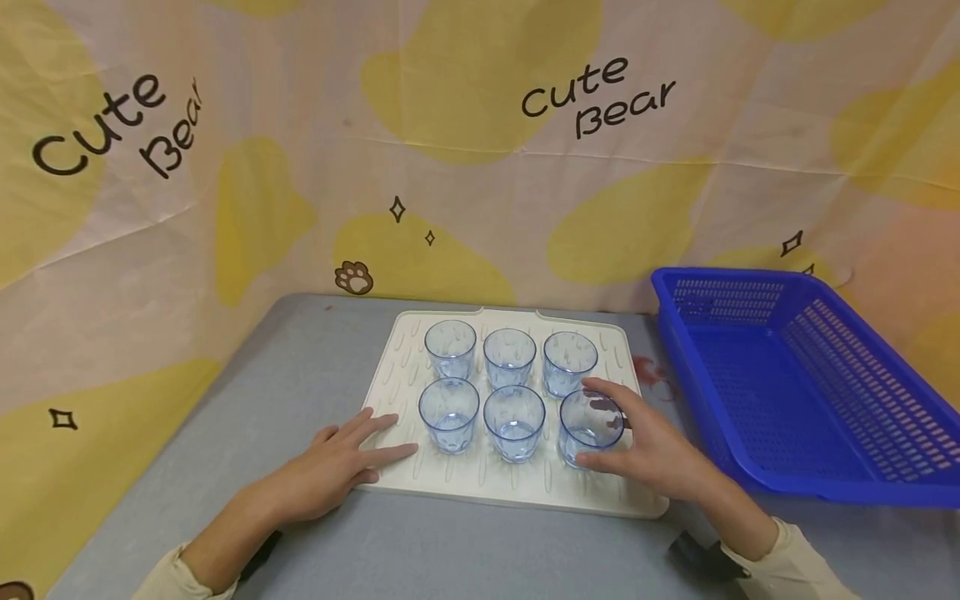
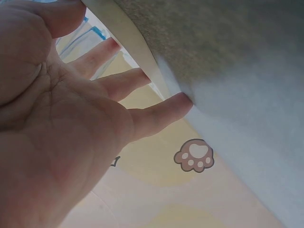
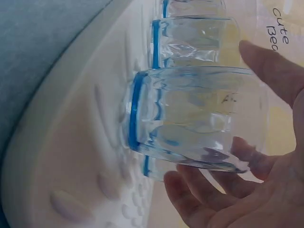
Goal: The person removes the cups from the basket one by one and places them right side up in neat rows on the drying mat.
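Observation:
Clear blue-tinted glasses stand upright in two rows of three on a white ridged mat. Around the front-right glass, my right hand spreads its thumb in front and its fingers behind. In the right wrist view, a gap shows between the thumb tip and that glass, whose base meets the mat; the fingers curve loosely past its other side. My left hand rests on the mat's left edge, fingers spread, beside the front-left glass. The front-middle glass stands between the hands.
A blue plastic basket with slotted walls sits on the right. The grey tabletop surrounds the mat. Behind it hangs a printed cloth with yellow patches and lettering.

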The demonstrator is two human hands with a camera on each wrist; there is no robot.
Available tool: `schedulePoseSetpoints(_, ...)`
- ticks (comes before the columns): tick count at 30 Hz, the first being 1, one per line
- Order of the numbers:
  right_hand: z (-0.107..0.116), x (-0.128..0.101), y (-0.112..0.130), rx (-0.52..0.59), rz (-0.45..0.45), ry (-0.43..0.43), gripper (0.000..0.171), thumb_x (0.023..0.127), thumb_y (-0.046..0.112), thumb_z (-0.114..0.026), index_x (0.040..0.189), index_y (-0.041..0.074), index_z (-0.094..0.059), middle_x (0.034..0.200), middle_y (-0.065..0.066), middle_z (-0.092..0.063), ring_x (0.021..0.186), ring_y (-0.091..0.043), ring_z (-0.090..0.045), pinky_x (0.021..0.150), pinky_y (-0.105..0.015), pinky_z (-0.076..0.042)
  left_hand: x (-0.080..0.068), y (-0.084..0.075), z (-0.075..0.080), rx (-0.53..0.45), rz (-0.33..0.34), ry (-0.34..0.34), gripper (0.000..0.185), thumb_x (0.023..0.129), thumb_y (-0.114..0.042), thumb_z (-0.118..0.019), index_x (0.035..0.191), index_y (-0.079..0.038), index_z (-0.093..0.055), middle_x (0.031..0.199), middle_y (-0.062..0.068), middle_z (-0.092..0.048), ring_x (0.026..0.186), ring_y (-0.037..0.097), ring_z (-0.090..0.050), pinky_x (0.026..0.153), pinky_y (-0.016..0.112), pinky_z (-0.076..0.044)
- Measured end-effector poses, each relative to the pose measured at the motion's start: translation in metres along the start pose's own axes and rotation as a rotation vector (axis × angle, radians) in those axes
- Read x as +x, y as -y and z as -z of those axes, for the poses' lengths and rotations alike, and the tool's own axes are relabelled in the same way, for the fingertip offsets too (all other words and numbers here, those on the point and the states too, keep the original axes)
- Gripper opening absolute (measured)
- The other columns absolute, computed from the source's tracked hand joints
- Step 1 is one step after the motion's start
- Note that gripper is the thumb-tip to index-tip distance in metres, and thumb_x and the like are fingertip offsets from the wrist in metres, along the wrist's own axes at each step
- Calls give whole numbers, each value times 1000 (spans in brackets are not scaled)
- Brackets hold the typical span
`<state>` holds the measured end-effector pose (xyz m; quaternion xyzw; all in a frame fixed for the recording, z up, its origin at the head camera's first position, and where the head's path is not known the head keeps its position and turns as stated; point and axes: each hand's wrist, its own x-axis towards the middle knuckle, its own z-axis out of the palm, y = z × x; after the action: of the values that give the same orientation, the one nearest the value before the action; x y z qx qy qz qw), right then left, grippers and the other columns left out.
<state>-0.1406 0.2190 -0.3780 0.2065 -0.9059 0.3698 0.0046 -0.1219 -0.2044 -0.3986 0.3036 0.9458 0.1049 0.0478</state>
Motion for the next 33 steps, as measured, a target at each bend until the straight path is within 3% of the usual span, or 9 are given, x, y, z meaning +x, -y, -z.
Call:
schedulePoseSetpoints(8, 21, -3, 16, -91, 21, -42, 91, 78, 47, -82, 152, 19, -37, 153, -9, -44, 133, -36, -49, 101, -59, -44, 2, 1, 2, -10, -7, 5, 58, 96, -14, -62, 144, -44, -49, 156, 6, -41, 145, 44, -34, 99, 61, -36)
schedulePoseSetpoints(12, 29, 3, 24, -185, 26, -75, 83, 85, 47, -76, 152, 18, -37, 154, -10, -41, 142, -38, -36, 108, -64, -32, 3, 2, 1, -12, -7, 11, 58, 96, -15, -62, 144, -44, -49, 156, 6, -41, 145, 44, -34, 98, 60, -36)
schedulePoseSetpoints(19, 34, 22, 34, -352, -64, -137, 74, 96, 54, -57, 154, 16, -34, 160, -19, -27, 151, -44, -14, 113, -71, -12, 5, 4, 0, -13, -9, 1, 57, 96, -15, -62, 144, -44, -49, 157, 6, -40, 145, 44, -34, 98, 60, -36)
schedulePoseSetpoints(25, 27, 36, 31, -415, -145, -105, 79, 94, 65, -50, 156, 20, -31, 165, -19, -17, 153, -46, 1, 112, -74, -1, 0, 6, -2, 2, -10, -16, 57, 96, -15, -62, 143, -44, -50, 155, 7, -42, 144, 45, -36, 96, 59, -36)
schedulePoseSetpoints(29, 23, 39, 23, -473, -181, -117, 84, 91, 69, -51, 156, 19, -33, 165, -20, -16, 153, -47, 2, 113, -74, 1, -3, 7, -3, 18, -11, -12, 58, 96, -16, -62, 143, -45, -49, 155, 7, -43, 143, 44, -37, 97, 58, -37)
schedulePoseSetpoints(33, 24, 39, 19, -483, -195, -127, 85, 90, 69, -51, 156, 18, -32, 165, -20, -16, 152, -49, 1, 112, -75, 1, -1, 7, 7, 62, -47, -16, 58, 94, -18, -65, 145, -41, -49, 149, 7, -49, 139, 40, -43, 96, 59, -39)
